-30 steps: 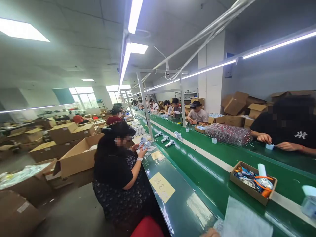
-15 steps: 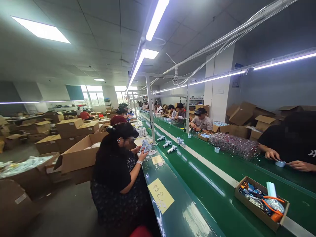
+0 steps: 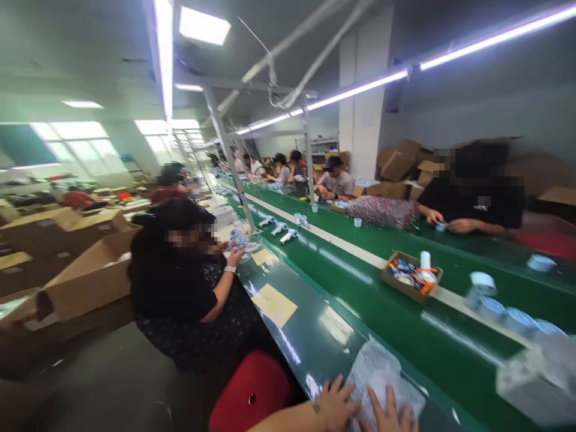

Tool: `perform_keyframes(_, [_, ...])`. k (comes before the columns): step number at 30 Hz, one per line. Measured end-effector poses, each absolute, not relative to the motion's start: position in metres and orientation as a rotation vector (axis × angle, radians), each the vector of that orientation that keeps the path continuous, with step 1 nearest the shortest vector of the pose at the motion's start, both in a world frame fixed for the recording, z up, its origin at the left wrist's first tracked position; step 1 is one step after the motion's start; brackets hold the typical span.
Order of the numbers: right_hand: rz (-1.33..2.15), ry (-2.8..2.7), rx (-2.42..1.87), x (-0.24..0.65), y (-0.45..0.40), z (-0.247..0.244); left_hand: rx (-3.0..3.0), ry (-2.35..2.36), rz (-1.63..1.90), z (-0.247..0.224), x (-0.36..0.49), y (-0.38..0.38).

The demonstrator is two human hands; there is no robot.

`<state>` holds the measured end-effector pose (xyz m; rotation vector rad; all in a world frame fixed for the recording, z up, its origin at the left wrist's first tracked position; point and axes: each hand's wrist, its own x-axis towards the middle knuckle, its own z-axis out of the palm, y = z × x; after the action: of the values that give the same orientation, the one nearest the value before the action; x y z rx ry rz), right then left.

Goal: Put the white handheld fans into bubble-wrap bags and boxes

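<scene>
At the bottom of the head view, my left hand [image 3: 336,403] lies with fingers spread at the left edge of a clear plastic bag [image 3: 375,366]. My right hand [image 3: 390,414] is beside it, fingers apart over the lower part of the bag, partly cut off by the frame's edge. The bag rests on the dark green tabletop [image 3: 306,312] at the near side of the belt. Whether anything is inside the bag is too blurred to tell.
A red stool [image 3: 252,390] stands left of my hands. A seated person [image 3: 175,270] holds light blue parts. Across the green belt [image 3: 342,270] are a box of mixed parts [image 3: 405,291], light blue cups [image 3: 519,321] and another person [image 3: 477,192].
The view has swung right and down. Both my hands, the plastic bag, the row of light blue cups and more of the red stool have come into view.
</scene>
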<state>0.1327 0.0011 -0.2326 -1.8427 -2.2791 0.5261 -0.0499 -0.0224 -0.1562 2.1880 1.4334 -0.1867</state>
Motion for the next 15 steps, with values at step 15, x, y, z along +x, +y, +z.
perform_keyframes(15, [0.887,-2.361,-1.891,0.178,0.013,-0.170,2.059,1.529,-0.143,-0.139,-0.029,-0.039])
